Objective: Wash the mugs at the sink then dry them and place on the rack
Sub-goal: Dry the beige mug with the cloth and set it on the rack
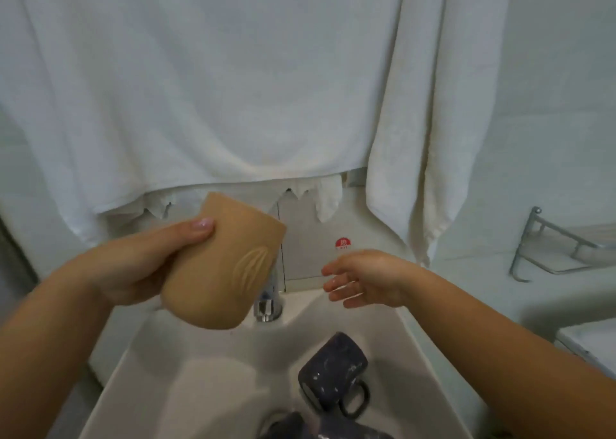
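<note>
Above the sink, where dark mugs lie, the left hand grips the tan mug, so the loose-fingered, empty right hand should probably fetch the towel while that grip stays firm.

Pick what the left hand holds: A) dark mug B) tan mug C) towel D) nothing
B: the left hand grips the tan mug above the sink, while the dark mugs lie in the basin and the right hand is open.
</note>
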